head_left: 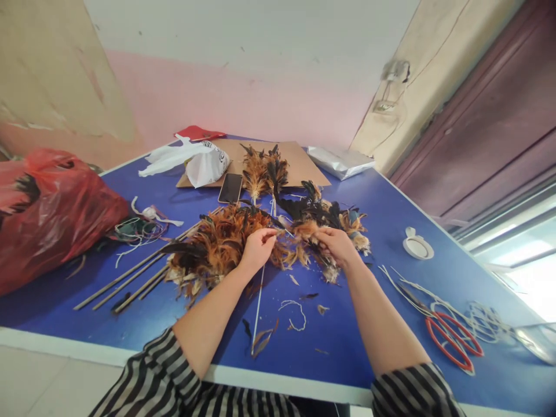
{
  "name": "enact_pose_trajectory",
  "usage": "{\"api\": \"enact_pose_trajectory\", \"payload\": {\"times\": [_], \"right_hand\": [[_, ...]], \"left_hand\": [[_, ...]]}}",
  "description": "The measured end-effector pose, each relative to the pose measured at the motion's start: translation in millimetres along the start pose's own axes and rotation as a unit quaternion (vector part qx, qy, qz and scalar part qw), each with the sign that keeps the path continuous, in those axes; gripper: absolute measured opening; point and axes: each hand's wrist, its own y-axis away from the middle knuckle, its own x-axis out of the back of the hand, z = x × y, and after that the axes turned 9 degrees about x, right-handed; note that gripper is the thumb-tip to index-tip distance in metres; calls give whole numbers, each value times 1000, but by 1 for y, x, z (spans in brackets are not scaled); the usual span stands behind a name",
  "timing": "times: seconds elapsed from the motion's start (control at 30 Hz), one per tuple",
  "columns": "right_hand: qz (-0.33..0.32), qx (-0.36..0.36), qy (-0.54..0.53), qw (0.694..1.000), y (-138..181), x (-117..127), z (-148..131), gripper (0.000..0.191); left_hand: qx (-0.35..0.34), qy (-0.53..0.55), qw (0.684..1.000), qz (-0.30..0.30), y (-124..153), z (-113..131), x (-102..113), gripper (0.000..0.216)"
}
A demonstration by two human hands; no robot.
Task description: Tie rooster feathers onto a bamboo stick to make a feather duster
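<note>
Currently, we pinch a tuft of brown feathers [307, 230] between the fingers of our right hand [339, 247], over the blue worktop [343, 341]. We hold the fingertips of our left hand [258, 249] together; we cannot tell what, if anything, lies between them. We see a brown feather pile [226, 237] beside our left hand, a dark feather heap [332, 217] just beyond our right hand, and red-handled scissors [449, 318] farther right
</note>
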Motion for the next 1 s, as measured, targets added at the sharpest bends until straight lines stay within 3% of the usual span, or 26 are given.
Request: {"api": "enact_pose_trajectory", "payload": {"times": [0.1, 0.2, 0.27, 0.4, 0.5, 0.6, 0.7, 0.8, 0.9, 1.0], "right_hand": [[-32, -19, -158, 987, 19, 11, 1, 33], [-63, -60, -355, 931, 34, 9, 1, 33], [-67, -70, -400, 911, 40, 2, 1, 34], [-66, -65, -418, 903, 45, -14, -1, 35], [-90, -37, -363, 927, 47, -23, -5, 31], [-114, -15, -283, 952, 50, -27, -9, 22], [-154, -16, -262, 952, 54, -28, -11, 18], [-177, -28, -274, 945, 55, -24, -9, 20], [-162, -46, -283, 944, 55, -18, -3, 26], [-124, -42, -238, 962, 54, -10, 1, 29]], "left_hand": [[27, 48, 998, -19, 6, 8, -6, 21], [64, 95, 991, -62, 14, 16, -12, 20], [78, 110, 987, -92, 19, 20, -15, 22], [65, 125, 980, -142, 27, 23, -20, 53], [39, 102, 977, -181, 31, 24, -23, 71], [33, 61, 980, -187, 34, 22, -26, 51], [81, 41, 978, -190, 33, 19, -27, 29], [118, 60, 975, -180, 31, 16, -27, 29], [124, 102, 971, -178, 29, 16, -26, 30], [116, 103, 972, -178, 29, 14, -27, 30]]}}
